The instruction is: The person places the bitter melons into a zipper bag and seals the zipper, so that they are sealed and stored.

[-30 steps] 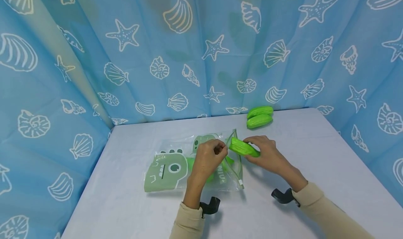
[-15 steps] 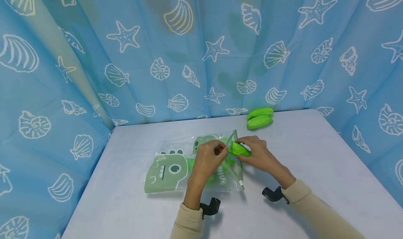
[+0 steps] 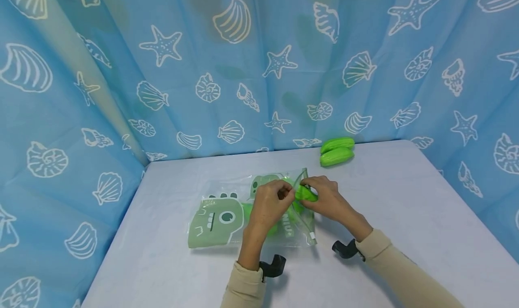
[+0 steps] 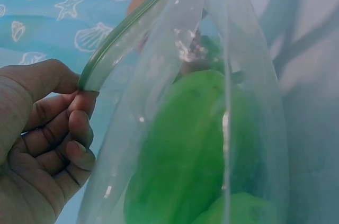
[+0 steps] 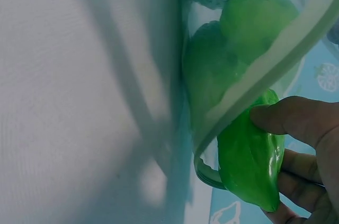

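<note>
A clear zip bag (image 3: 219,222) with a green dinosaur print lies on the table, its mouth spread toward the right. The left hand (image 3: 267,203) pinches the bag's green rim (image 4: 108,41) between thumb and forefinger. Between the right hand's (image 3: 330,201) thumb and fingers is a bright green, ridged gourd (image 5: 246,163), part of it inside the bag mouth. Other green gourds (image 4: 177,144) show through the plastic in both wrist views; the print and the hands partly hide them in the head view.
Two more green gourds (image 3: 337,156) lie side by side at the table's back edge, right of the bag. A blue curtain (image 3: 243,73) with shell and starfish prints hangs around the white table (image 3: 162,272). Each wrist bears a black mount (image 3: 272,266).
The right hand has moved left, carrying the gourd from outside the bag's mouth partly into it. The left hand keeps its pinch on the rim. The bag has stayed in place.
</note>
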A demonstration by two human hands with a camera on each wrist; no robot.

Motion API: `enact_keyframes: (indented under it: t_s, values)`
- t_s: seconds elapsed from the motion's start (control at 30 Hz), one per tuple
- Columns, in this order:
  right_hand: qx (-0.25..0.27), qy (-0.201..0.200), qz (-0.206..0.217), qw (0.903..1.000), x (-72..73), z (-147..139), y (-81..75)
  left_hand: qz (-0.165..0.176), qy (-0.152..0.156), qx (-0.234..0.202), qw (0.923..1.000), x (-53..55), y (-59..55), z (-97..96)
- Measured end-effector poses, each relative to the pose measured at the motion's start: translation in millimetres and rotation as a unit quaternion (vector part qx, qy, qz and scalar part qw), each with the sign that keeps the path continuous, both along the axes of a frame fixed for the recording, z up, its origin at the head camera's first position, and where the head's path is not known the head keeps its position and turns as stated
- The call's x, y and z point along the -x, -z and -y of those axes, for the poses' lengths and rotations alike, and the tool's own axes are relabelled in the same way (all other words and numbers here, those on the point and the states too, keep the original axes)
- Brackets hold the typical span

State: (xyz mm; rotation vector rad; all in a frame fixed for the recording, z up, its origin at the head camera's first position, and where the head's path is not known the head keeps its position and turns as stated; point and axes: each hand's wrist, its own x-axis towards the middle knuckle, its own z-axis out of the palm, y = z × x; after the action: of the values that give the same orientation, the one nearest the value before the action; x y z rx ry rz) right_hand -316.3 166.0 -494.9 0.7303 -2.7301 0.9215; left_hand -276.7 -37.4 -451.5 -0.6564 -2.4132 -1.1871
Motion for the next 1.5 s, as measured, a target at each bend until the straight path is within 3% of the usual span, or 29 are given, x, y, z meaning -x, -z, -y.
enact_keyframes:
  t_s: [0.5, 0.8, 1.0, 1.17, 1.5]
  values:
    - [0.015, 0.002, 0.000, 0.9999, -0.8, -7.0, 2.2, -0.015, 0.003, 0.005, 0.9999, 2.5, -3.8, 0.3]
    - [0.048, 0.009, -0.016, 0.9987, 5.8, -29.3, -14.8, -0.017, -0.001, 0.010, 0.9998, 5.9, -7.8, 0.8]
    - [0.073, 0.048, -0.032, 0.9957, 20.1, -48.7, -25.3, -0.009, -0.005, 0.010, 0.9999, 7.4, -10.3, 1.5]
    - [0.029, 0.073, -0.058, 0.9953, 35.4, -64.6, -19.7, 0.001, -0.001, 0.008, 1.0000, 6.8, -8.2, 0.9]
    - [-0.038, 0.127, -0.015, 0.9910, 67.4, -96.1, -4.0, 0.015, -0.003, 0.005, 0.9999, 0.4, 2.3, -2.1]
